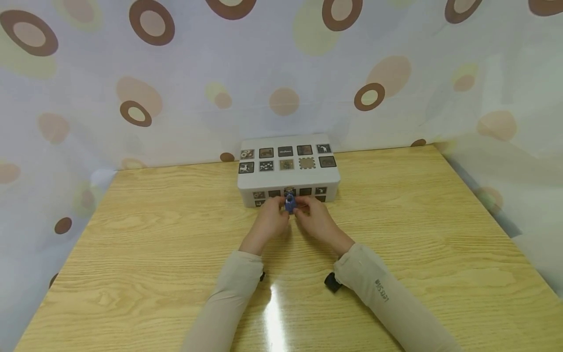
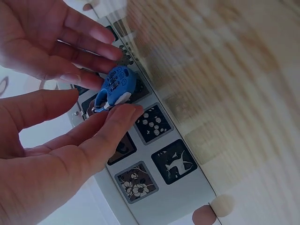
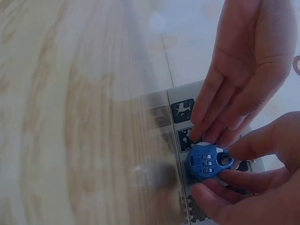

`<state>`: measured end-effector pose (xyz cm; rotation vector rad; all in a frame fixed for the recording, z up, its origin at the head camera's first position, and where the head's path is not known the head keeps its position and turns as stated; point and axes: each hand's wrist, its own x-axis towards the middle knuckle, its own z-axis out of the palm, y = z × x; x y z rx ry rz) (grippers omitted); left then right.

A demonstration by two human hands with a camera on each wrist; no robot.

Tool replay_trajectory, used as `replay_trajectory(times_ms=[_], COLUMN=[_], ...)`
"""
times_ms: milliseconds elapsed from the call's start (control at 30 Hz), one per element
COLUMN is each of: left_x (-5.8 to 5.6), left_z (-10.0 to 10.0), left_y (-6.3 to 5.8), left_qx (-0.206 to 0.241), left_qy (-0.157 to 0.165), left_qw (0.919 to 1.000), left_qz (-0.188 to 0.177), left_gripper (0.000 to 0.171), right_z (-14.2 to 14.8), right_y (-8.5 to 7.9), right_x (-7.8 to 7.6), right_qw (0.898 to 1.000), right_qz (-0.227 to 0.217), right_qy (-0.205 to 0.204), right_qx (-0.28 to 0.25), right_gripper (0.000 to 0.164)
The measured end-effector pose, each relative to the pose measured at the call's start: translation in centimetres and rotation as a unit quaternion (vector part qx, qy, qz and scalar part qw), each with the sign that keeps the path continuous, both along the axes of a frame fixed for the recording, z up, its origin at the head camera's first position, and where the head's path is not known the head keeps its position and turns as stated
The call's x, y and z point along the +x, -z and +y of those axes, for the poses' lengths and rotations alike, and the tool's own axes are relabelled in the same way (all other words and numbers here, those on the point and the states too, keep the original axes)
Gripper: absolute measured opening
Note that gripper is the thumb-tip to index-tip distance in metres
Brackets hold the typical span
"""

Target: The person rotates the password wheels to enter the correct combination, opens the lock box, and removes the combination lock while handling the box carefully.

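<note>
Soft, even light fills the head view, with a white glare streak on the desk (image 1: 274, 318) near the sleeves. Both wrist views blur the wood grain badly.

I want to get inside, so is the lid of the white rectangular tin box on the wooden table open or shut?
Shut: the white tin box has its lid flat, and a round blue combination padlock hangs at its front clasp.

Both arms wear long beige sleeves (image 1: 233, 288); the right sleeve (image 1: 387, 293) bears small dark lettering, black straps at the wrists.
</note>
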<state>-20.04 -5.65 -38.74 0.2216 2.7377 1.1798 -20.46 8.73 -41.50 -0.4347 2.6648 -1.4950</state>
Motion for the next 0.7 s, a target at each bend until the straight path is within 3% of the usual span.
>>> replay_trajectory(times_ms=[300, 533, 700], left_x=[-0.4, -0.6, -0.6], left_z=[-0.3, -0.6, -0.8], left_y=[0.2, 0.1, 0.2], left_qx=[0.046, 0.086, 0.115], left_qy=[-0.005, -0.020, -0.028], left_qw=[0.9986, 0.9947, 0.9910], left_qz=[-0.024, -0.052, -0.062], left_gripper=[0.035, 0.035, 0.035], right_z=[0.3, 0.1, 0.3], right_y=[0.5, -0.3, -0.6], right_x=[0.0, 0.0, -0.3], right_qw=[0.999, 0.997, 0.997], right_qz=[0.013, -0.061, -0.074], right_qy=[0.010, 0.023, 0.029], right_qx=[-0.048, -0.039, -0.024], right_gripper=[0.029, 0.032, 0.032])
